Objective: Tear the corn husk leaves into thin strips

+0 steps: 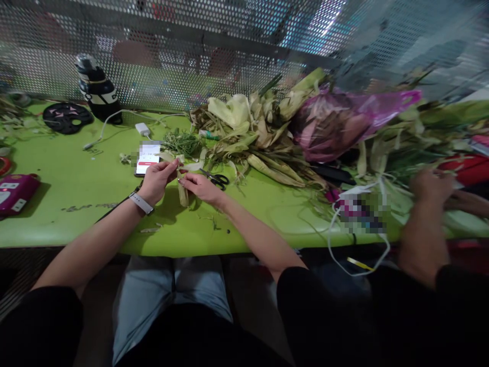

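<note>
The person's left hand (156, 179) and right hand (202, 187), fingers pinched together, hold a pale yellow-green husk (184, 197) over the lime-green counter (263, 224), near black-handled scissors (220, 180).

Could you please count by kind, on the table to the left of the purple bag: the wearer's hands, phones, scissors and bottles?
Hands: 2 (left hand, right hand)
Phone: 1
Scissors: 1
Bottle: 1
Total: 5
</note>
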Motion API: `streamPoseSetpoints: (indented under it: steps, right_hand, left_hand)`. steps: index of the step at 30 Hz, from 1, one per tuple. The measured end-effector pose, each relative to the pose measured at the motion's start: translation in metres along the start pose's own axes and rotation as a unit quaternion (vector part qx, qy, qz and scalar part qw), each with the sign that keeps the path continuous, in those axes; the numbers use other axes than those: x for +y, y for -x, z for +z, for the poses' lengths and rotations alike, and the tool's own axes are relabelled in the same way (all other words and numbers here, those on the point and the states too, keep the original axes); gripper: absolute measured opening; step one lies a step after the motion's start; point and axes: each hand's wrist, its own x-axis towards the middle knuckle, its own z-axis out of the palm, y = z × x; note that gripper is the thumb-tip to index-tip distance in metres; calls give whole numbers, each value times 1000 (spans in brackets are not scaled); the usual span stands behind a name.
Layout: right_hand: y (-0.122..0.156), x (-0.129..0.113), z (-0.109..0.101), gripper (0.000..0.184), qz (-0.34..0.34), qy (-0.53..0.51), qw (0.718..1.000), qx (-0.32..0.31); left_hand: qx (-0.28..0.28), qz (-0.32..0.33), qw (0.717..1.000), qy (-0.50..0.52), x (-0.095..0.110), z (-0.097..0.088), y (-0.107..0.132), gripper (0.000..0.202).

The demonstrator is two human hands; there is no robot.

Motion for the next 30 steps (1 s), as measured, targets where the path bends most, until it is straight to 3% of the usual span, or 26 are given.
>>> streamPoseSetpoints:
  steps: [6, 9, 12, 15, 20, 30]
  right_hand:
    - [1, -3, -3, 41, 83, -85, 992, 32]
    - [-1, 0, -7, 50, 106, -141, 980, 96]
    - [-4, 3, -9, 54, 87, -138, 974, 158]
    - [-5, 3, -8, 53, 61, -119, 978, 159]
    - [-3, 1, -3, 46, 41, -105, 980, 164]
    - [-2, 1, -2, 47, 17, -71, 984, 160]
  left_hand:
    - [-25, -19, 999, 3, 5, -3, -2, 36]
    - [-45, -44, 998, 5, 9, -3, -1, 31]
    - [-74, -48, 996, -8, 10, -3, 1, 30]
    - [-90, -34, 995, -40, 9, -5, 1, 31]
    - [-72, -30, 992, -97, 7, -8, -6, 28]
    - [-77, 14, 991, -104, 3, -17, -15, 29]
